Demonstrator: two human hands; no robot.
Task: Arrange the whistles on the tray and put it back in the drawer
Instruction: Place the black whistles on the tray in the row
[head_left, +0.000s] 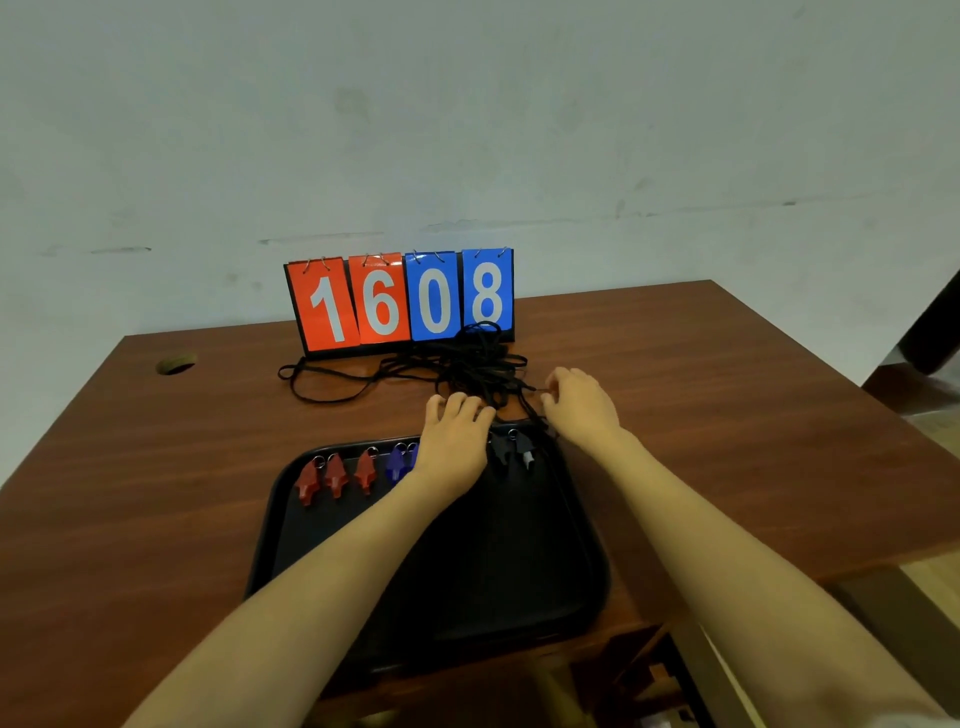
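Note:
A black tray (493, 566) lies on the brown table (156, 493) in front of me. Along its far edge stands a row of whistles: three red whistles (336, 475) at the left, blue whistles (397, 462) in the middle, two black whistles (511, 451) at the right. Their black cords (467, 364) lie tangled on the table behind the tray. My left hand (452, 441) reaches over the tray's far rim between the blue and black whistles, fingers resting on the table by the cords. My right hand (579, 400) pinches a cord just beyond the black whistles.
A flip scoreboard (400, 301) reading 1608 stands at the table's back, right behind the cords. A cable hole (176, 364) sits at the far left of the tabletop. Below the table's front right edge a dark wooden recess (649, 675) shows.

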